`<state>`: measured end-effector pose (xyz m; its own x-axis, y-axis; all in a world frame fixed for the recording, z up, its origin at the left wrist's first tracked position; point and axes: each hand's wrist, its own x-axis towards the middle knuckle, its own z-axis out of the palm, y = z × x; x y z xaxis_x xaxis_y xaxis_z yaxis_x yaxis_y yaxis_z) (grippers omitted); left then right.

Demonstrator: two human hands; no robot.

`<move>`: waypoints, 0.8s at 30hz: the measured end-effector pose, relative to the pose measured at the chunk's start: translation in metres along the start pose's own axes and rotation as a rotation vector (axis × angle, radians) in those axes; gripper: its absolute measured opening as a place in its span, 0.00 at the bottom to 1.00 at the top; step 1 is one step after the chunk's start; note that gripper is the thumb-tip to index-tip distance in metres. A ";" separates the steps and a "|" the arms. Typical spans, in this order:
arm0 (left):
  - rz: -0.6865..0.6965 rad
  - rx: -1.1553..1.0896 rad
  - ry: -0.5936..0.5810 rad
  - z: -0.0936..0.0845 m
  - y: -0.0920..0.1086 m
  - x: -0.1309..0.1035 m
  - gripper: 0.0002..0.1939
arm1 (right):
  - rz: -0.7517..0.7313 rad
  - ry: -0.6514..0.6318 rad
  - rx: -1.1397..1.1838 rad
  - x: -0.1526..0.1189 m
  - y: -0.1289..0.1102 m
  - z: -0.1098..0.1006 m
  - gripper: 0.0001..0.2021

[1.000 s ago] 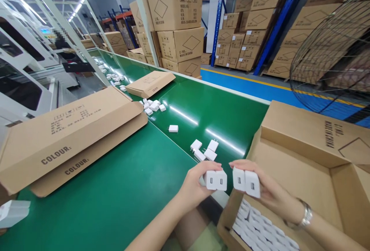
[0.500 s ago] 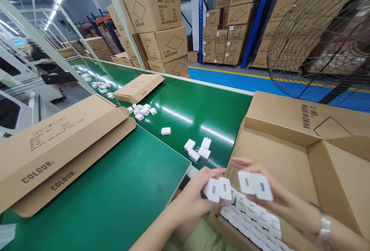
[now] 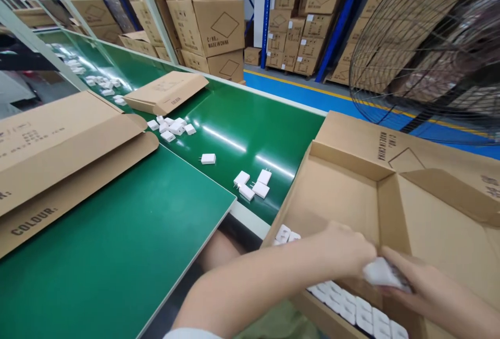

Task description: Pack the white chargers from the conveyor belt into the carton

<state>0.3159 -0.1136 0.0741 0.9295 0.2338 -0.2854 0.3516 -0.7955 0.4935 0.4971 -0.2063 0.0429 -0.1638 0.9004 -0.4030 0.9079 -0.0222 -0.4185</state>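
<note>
Inside an open cardboard box (image 3: 346, 183), my left hand (image 3: 346, 250) reaches across to the right, its fingers closed at the near end of white USB chargers (image 3: 383, 274). My right hand (image 3: 417, 287) grips the same chargers from the other side, thumb above and fingers below. Motion blurs them, and I cannot tell how many are held. Below my hands, packed white chargers (image 3: 363, 313) stand in tight rows along the box's near side. More of them (image 3: 283, 234) show at its left corner, partly covered by my left forearm.
Several loose chargers (image 3: 261, 189) lie on the green conveyor (image 3: 226, 115), with a pile (image 3: 177, 126) farther left. A folded carton (image 3: 167, 91) lies behind that pile. Flattened cartons (image 3: 78, 136) rest on the green table (image 3: 117, 240). A wire fan (image 3: 414, 52) stands beyond the box.
Both hands have moved right and down into the box and come together at the chargers. Before, they were apart, each holding two chargers. The view has shifted right and down.
</note>
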 end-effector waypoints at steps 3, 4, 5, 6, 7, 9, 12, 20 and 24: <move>-0.072 -0.102 -0.265 0.006 0.000 0.006 0.23 | -0.040 -0.152 0.125 0.001 -0.015 0.008 0.14; -0.104 -0.142 -0.308 0.006 -0.002 0.004 0.25 | -0.049 -0.180 0.164 0.001 -0.019 0.009 0.14; -0.123 -0.170 -0.310 0.006 -0.005 0.000 0.27 | -0.055 -0.194 0.190 0.001 -0.022 0.009 0.15; -0.123 -0.184 -0.268 0.005 -0.009 -0.007 0.28 | -0.054 -0.195 0.203 0.001 -0.024 0.009 0.16; -0.113 -0.188 -0.185 0.002 -0.015 -0.015 0.27 | -0.048 -0.188 0.201 0.001 -0.025 0.008 0.18; -0.125 -0.154 0.077 -0.004 -0.032 -0.037 0.21 | -0.029 -0.172 0.180 0.000 -0.026 0.007 0.20; -0.474 0.078 0.464 -0.009 -0.066 -0.077 0.16 | -0.030 -0.133 0.150 -0.003 -0.027 0.010 0.22; -0.593 0.275 0.514 0.030 -0.123 -0.123 0.14 | -0.118 0.140 -0.077 0.008 -0.028 0.011 0.24; -0.335 0.086 0.820 0.032 -0.098 -0.130 0.15 | -0.208 0.414 -0.091 0.023 -0.055 -0.002 0.20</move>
<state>0.1572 -0.0838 0.0365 0.5787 0.7620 0.2905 0.6402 -0.6452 0.4170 0.4441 -0.1833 0.0582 -0.1949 0.9796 0.0480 0.9054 0.1986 -0.3752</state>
